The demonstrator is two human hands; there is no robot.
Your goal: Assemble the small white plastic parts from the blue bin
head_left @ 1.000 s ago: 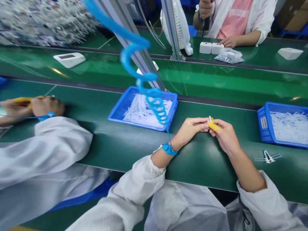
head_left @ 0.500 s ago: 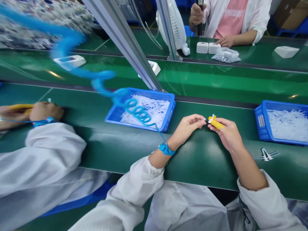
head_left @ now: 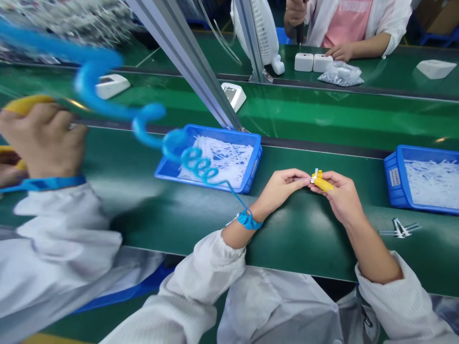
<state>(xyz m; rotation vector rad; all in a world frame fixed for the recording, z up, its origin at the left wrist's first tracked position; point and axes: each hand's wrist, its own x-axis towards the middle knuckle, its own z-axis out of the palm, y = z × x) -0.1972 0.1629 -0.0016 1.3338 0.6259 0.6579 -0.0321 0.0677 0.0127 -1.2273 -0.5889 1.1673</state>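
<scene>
My right hand [head_left: 339, 193], with yellow covers on its thumb and a finger, is closed on a small white plastic piece [head_left: 315, 176] above the green table [head_left: 287, 243]. From the left, my left hand [head_left: 285, 187] meets it with thumb and fingers pinched at the piece's left edge. A blue wrist strap [head_left: 248, 220] with a coiled blue cord [head_left: 201, 165] is on my left wrist. Two blue trays, the left tray [head_left: 256, 160] and the right tray [head_left: 392, 186], hold many thin white pieces. A few white pieces [head_left: 399, 228] lie on the table at the right.
A neighbour's hand [head_left: 53, 138] with a blue strap is raised at the left. A slanted metal post [head_left: 190, 62] stands behind the left tray. White devices [head_left: 234, 95] sit on the green strip beyond. Across, a person's hand [head_left: 296, 13] holds a dark tool over white boxes [head_left: 304, 62].
My left fingertips have moved right and now meet the white piece. The neighbour's hand at the left has risen. The white devices on the green strip have shifted right.
</scene>
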